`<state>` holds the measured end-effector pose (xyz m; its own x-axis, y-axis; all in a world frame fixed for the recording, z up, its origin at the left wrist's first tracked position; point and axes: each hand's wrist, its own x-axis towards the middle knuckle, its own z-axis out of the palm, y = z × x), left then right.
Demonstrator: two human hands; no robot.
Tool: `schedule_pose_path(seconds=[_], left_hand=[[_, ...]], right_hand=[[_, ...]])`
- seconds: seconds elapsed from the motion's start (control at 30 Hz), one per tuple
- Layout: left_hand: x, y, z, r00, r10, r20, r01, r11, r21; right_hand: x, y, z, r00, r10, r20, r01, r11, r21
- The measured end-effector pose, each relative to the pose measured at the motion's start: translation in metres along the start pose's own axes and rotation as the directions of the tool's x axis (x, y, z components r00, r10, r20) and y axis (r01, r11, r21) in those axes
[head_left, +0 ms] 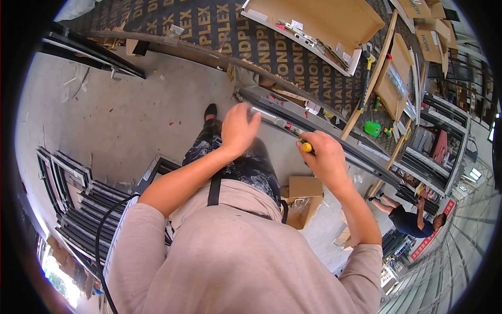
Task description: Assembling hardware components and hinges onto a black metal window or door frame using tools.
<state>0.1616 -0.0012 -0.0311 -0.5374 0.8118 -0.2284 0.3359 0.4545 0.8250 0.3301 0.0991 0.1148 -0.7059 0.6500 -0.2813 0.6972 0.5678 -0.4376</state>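
Within right hand, yellow-handled tool; just beyond, long dark bar.

Beyond the grip spreads a dark bench; left of it, grey floor dotted with scraps. Far right are a red banner and bright pane; behind, far left, daylight fills an opening.

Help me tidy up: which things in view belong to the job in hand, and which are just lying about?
Apparently in use:
yellow-handled tool, in the right hand
dark bar, by the left hand

Seemingly just lying about:
green object
long open box
small open box
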Motion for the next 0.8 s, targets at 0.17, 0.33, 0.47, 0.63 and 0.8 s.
schedule_pose_path(seconds=[0.17, 0.33, 0.47, 0.63, 0.8], left_hand=[[-0.001, 0.002, -0.001, 1.000, -0.015, 0.002, 0.015, 1.000, 0.012], [-0.001, 0.000, 0.001, 1.000, -0.004, -0.003, 0.004, 1.000, 0.015], [-0.002, -0.001, 0.001, 1.000, -0.004, -0.006, 0.004, 1.000, 0.021], [-0.001, 0.000, 0.001, 1.000, -0.017, 0.008, 0.017, 1.000, 0.012], [-0.001, -0.005, 0.004, 1.000, -0.015, -0.015, 0.015, 1.000, 0.009]], right_hand=[[0.000, 0.005, -0.001, 0.998, -0.057, 0.020, 0.057, 0.998, 0.002], [0.001, 0.009, -0.002, 0.992, -0.125, 0.022, 0.125, 0.992, -0.019], [0.012, 0.008, -0.011, 0.957, -0.254, 0.143, 0.274, 0.951, -0.145], [0.032, 0.004, -0.022, 0.845, -0.441, 0.304, 0.522, 0.802, -0.289], [0.033, -0.010, -0.013, 0.768, -0.415, 0.489, 0.609, 0.711, -0.353]])
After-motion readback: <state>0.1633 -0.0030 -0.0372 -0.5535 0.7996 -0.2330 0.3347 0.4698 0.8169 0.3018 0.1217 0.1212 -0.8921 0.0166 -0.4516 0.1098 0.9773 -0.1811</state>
